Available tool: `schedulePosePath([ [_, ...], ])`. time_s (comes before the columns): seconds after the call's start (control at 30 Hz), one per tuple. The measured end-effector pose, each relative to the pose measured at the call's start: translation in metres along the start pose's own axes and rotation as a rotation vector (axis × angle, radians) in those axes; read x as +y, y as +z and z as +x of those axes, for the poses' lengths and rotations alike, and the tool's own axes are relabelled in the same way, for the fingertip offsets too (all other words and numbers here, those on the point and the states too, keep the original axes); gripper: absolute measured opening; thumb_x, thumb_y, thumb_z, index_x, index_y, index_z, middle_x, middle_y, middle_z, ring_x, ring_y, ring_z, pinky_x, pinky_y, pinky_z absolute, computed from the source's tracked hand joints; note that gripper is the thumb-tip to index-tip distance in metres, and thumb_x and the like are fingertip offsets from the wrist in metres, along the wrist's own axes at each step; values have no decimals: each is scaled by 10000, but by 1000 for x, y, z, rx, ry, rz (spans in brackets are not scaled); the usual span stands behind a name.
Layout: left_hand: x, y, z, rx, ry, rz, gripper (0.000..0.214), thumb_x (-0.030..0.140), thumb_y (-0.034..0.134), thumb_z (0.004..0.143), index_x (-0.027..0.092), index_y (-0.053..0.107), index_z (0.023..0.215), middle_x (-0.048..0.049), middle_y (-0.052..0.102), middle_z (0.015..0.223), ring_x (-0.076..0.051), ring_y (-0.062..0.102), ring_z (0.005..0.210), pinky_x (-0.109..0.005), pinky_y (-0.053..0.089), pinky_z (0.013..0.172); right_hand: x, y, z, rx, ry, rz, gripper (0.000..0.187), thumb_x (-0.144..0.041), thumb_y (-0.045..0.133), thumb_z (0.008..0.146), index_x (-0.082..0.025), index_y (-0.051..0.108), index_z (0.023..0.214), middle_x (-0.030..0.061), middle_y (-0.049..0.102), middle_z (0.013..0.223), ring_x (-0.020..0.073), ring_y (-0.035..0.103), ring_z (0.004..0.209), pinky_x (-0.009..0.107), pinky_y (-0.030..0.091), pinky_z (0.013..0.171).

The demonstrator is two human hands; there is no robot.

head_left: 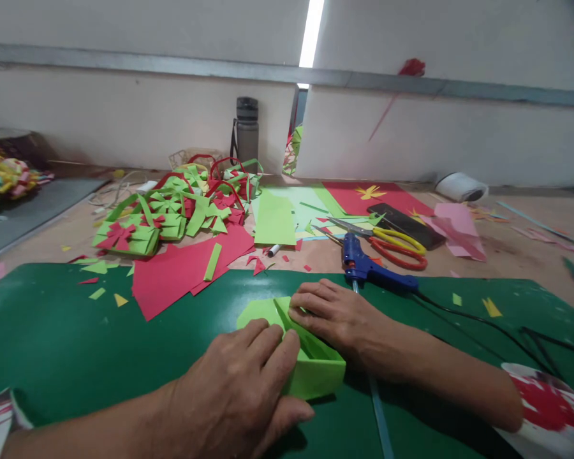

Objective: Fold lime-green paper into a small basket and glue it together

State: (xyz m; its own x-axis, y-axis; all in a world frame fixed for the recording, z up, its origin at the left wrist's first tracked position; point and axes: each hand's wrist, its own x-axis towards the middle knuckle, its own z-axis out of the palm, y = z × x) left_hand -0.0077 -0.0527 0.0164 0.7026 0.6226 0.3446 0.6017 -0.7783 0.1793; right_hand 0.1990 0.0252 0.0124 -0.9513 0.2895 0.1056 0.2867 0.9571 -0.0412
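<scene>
A folded light-green paper piece [310, 373] lies on the dark green mat [76, 344] in front of me. My left hand [242, 392] rests on its near left side, fingers together and pressing down on the fold. My right hand [332, 312] lies flat over its far right side, fingers stretched out along the crease. Neither hand lifts the paper; both press it against the mat.
A blue glue gun [370, 268] with a black cord lies just beyond my right hand, beside red-and-yellow scissors [392, 245] and a black phone [406, 224]. Red sheets [182, 271], a green sheet [273, 220] and a heap of green-and-red paper baskets [172, 210] lie at left. A grey bottle [247, 131] stands by the wall.
</scene>
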Motion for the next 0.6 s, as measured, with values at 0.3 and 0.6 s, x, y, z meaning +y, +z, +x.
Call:
schedulePosePath([
  [0.3, -3, 0, 0, 14, -11, -22, 281, 376, 329, 924, 131, 458, 971, -106, 626, 877, -245, 594, 771, -366, 539, 581, -2, 8, -2, -42, -8, -109, 344, -219, 447, 854, -115, 478, 1181, 126, 550, 1097, 257, 460, 985, 443, 351, 836],
  [0.6, -5, 2, -2, 5, -20, -57, 224, 340, 389, 911, 132, 464, 946, -90, 623, 851, -235, 588, 783, -365, 539, 627, -7, 10, 4, -40, 37, -158, 389, -228, 491, 825, -154, 459, 1205, 115, 542, 1066, 254, 455, 930, 423, 347, 808],
])
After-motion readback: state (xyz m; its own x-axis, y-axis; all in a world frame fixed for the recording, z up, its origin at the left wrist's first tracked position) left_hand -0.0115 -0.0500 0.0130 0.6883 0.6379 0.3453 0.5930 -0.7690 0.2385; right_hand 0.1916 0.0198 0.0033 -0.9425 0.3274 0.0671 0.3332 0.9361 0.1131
